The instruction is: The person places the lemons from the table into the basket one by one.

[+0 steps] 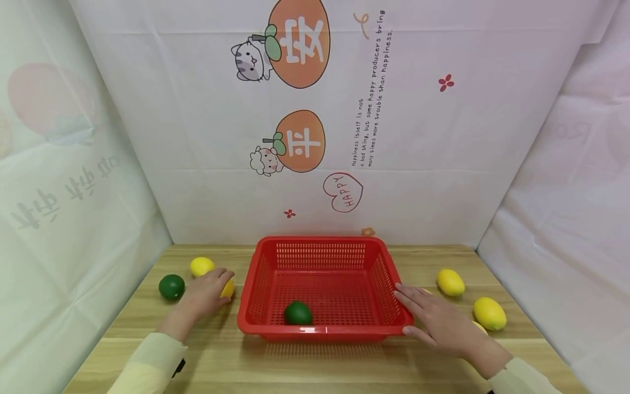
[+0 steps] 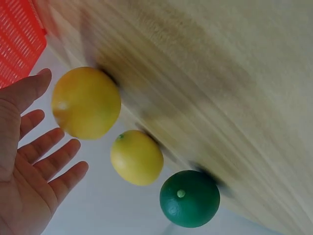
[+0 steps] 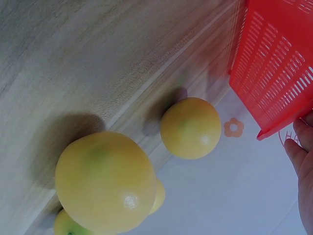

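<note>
My left hand (image 1: pixel 204 294) hovers over the wood at the left, its fingers spread beside a yellow-orange lemon (image 1: pixel 228 289). In the left wrist view a gap shows between the fingers and that lemon (image 2: pixel 86 103). Behind it lie a second lemon (image 1: pixel 202 266) and a dark green lime (image 1: pixel 171 287). My right hand (image 1: pixel 438 320) rests its fingertips along the right rim of a red plastic basket (image 1: pixel 322 330), fingers mostly straight. Inside the basket sits another green lime (image 1: pixel 297 313), near the front wall.
Right of the basket lie lemons (image 1: pixel 450 282) on the wooden table (image 1: pixel 315 372), one farther right (image 1: pixel 489 313), others partly hidden by my right hand. A large lemon (image 3: pixel 105 181) looms in the right wrist view. White printed cloth (image 1: pixel 418 164) walls the back and both sides.
</note>
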`<state>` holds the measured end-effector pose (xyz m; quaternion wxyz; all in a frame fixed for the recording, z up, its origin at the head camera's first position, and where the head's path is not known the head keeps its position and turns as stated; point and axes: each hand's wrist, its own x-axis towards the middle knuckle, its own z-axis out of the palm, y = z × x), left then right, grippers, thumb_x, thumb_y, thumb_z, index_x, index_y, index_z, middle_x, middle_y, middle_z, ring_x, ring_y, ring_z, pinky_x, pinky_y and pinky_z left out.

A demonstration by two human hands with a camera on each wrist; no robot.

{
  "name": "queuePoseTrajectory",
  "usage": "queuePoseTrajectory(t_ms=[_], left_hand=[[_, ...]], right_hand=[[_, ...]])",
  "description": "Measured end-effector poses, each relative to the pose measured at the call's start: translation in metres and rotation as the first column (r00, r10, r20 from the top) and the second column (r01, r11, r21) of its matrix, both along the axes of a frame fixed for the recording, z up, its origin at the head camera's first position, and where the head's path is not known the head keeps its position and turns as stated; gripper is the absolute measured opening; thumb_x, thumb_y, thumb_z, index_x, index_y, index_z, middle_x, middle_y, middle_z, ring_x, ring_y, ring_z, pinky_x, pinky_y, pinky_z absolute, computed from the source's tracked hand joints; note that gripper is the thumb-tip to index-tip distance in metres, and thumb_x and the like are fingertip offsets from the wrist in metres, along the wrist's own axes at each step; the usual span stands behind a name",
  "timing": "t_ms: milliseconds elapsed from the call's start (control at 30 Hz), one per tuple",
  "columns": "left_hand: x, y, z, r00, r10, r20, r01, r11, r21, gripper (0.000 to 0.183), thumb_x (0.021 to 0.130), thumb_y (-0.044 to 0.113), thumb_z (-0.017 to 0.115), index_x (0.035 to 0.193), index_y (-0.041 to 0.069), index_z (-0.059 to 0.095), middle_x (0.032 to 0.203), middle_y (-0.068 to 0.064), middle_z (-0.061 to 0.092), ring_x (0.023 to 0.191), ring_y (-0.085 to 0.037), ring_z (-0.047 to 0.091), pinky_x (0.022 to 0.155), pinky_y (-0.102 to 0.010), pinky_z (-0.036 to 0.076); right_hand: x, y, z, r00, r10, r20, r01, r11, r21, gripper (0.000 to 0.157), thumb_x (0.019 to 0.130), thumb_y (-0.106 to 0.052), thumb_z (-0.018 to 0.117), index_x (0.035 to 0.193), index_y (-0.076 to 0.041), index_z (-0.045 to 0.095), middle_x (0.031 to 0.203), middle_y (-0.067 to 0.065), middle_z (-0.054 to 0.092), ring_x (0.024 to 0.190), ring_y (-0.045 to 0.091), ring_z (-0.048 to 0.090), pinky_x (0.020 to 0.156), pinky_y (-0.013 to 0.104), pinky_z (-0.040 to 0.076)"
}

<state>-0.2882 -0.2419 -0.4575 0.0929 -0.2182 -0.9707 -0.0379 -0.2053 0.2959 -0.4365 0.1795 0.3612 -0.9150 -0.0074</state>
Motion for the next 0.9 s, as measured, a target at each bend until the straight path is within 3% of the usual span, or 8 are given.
queuePoseTrajectory(t_ms=[600,900], left_hand=[[-0.005,0.001,-0.007,1.0,0.003,0.017,-0.003,1.0,-0.014,0.059,0.081,0.02,0.08,0.128,-0.004,0.053,0.125,-0.026,0.055,0.112,-0.042,0.055,0.092,-0.054,0.048],[-0.007,0.002,-0.011,0.998,0.034,0.059,-0.033,0.999,-0.017,0.059,0.081,0.018,0.08,0.128,-0.005,0.052,0.124,-0.027,0.055,0.11,-0.043,0.056,0.09,-0.054,0.049]], right_hand=[[0.0,0.0,-0.001,1.0,-0.002,0.001,0.002,1.0,-0.012,0.067,0.092,-0.051,0.058,0.141,-0.007,0.051,0.147,0.009,0.045,0.125,0.029,0.051,0.092,0.045,0.051],[-0.001,-0.001,-0.002,1.0,0.015,-0.009,-0.015,1.0,-0.018,0.066,0.092,-0.05,0.06,0.141,-0.006,0.05,0.147,0.01,0.045,0.124,0.03,0.052,0.092,0.046,0.052]])
